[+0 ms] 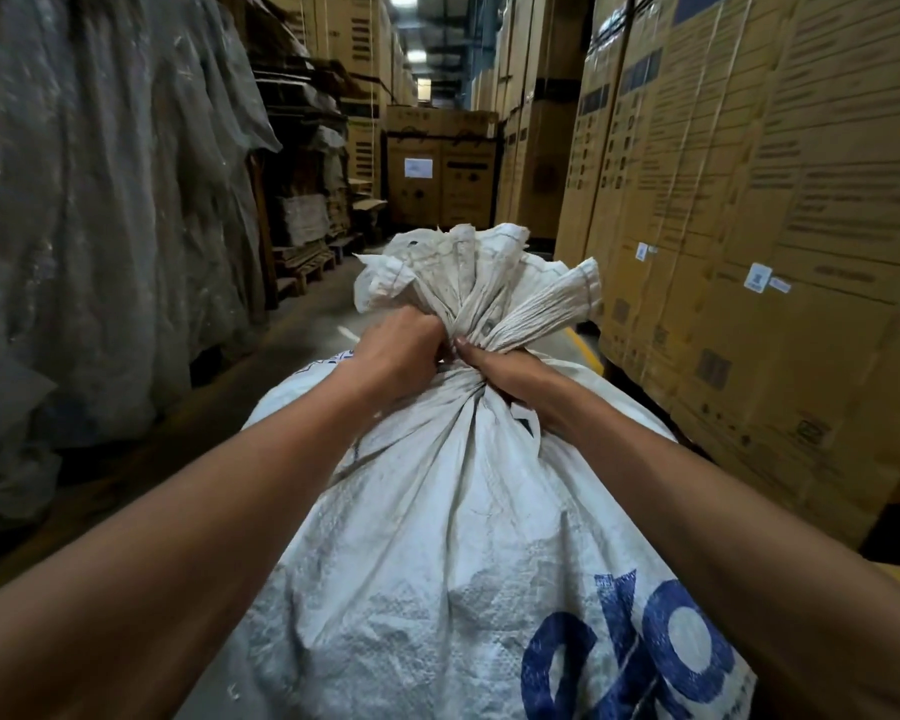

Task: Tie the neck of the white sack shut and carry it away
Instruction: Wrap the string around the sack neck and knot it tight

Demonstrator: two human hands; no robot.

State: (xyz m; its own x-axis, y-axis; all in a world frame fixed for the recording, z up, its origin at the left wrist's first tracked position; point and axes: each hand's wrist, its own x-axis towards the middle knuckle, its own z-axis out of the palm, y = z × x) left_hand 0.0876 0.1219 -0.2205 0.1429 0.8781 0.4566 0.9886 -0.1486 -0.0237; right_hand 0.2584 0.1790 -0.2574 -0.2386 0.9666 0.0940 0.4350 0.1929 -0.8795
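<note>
Hands grip the sack's (437, 511) bunched neck (468, 324). Left hand (401, 350) and right hand (510, 376) are both clenched on it, touching. Boxes (749, 200) stand right.

The sack (437, 511) is showing white with a fine woven pattern — big blue letters are sitting on its lower side. Its bunched neck (468, 283) is looking a bit grey and dirty. The boxes (749, 226) are showing brown with dark printing and small white labels. A yellow line (585, 348) is running on the grey floor (307, 314).
</note>
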